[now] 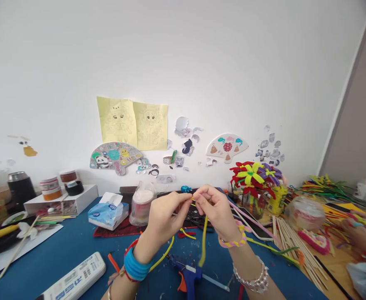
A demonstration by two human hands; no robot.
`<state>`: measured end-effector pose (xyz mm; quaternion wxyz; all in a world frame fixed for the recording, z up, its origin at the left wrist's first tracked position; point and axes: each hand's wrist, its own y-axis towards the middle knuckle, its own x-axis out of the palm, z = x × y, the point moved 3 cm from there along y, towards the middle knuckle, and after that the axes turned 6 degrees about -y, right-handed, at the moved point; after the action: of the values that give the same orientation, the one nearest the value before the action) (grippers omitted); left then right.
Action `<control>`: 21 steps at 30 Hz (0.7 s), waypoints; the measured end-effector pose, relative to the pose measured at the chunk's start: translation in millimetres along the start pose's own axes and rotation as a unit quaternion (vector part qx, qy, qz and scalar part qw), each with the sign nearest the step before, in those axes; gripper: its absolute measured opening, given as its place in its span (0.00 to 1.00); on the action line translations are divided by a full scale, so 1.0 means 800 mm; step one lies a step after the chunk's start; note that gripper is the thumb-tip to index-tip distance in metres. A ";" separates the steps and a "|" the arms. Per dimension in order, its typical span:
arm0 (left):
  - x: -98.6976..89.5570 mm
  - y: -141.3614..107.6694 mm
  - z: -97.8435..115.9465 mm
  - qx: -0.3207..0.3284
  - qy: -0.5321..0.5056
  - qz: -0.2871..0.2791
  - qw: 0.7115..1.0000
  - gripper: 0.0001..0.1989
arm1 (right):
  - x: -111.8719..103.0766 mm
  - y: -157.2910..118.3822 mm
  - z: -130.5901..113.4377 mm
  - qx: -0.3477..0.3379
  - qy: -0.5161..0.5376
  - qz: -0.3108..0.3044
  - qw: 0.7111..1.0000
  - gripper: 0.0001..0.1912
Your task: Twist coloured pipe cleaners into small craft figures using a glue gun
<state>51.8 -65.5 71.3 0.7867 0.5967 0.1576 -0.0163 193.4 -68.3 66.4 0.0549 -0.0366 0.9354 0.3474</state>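
My left hand and my right hand meet above the blue table, thumbs and fingertips pinched close together. Between them is a yellow pipe cleaner, one end hanging down below my right hand. The part at the fingertips is mostly hidden. Another yellow length curves under my left wrist; whether it joins the held piece I cannot tell. Below my hands lies a blue glue gun with an orange trigger. Behind them are black-handled scissors, partly covered.
A tissue pack and a wrapped tub stand behind left. A white box lies front left. To the right are pipe-cleaner flowers, a phone, wooden sticks and another person's hand.
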 end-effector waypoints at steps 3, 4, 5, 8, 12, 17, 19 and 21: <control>-0.002 -0.005 0.001 0.147 0.122 0.010 0.981 0.06 | 0.002 -0.002 -0.006 0.054 0.057 -0.029 0.997 0.12; -0.003 -0.007 -0.001 0.170 0.139 0.012 0.976 0.07 | 0.003 -0.002 -0.008 0.069 0.071 -0.046 0.994 0.13; -0.003 -0.008 -0.004 0.185 0.151 0.012 0.971 0.07 | 0.003 -0.003 -0.009 0.081 0.081 -0.066 0.991 0.13; -0.006 -0.011 -0.011 0.194 0.166 0.014 0.967 0.08 | 0.002 -0.004 -0.012 0.101 0.083 -0.120 0.984 0.13; -0.009 -0.011 -0.015 0.154 0.171 -0.002 0.973 0.06 | 0.000 -0.004 -0.014 0.083 0.006 -0.127 0.988 0.12; -0.005 -0.008 -0.014 0.078 0.116 -0.022 0.990 0.05 | -0.005 -0.005 -0.017 -0.004 -0.136 -0.059 0.989 0.08; -0.002 -0.007 -0.011 0.021 0.079 -0.015 0.997 0.05 | -0.007 -0.006 -0.017 -0.048 -0.203 -0.032 0.977 0.07; 0.002 -0.006 -0.008 -0.045 0.028 -0.007 0.999 0.07 | -0.008 -0.007 -0.018 -0.105 -0.264 -0.004 0.959 0.07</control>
<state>50.8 -60.2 64.7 0.8076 0.5601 0.1843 0.0019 199.7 -82.0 74.2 0.2968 0.0466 0.8460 0.4405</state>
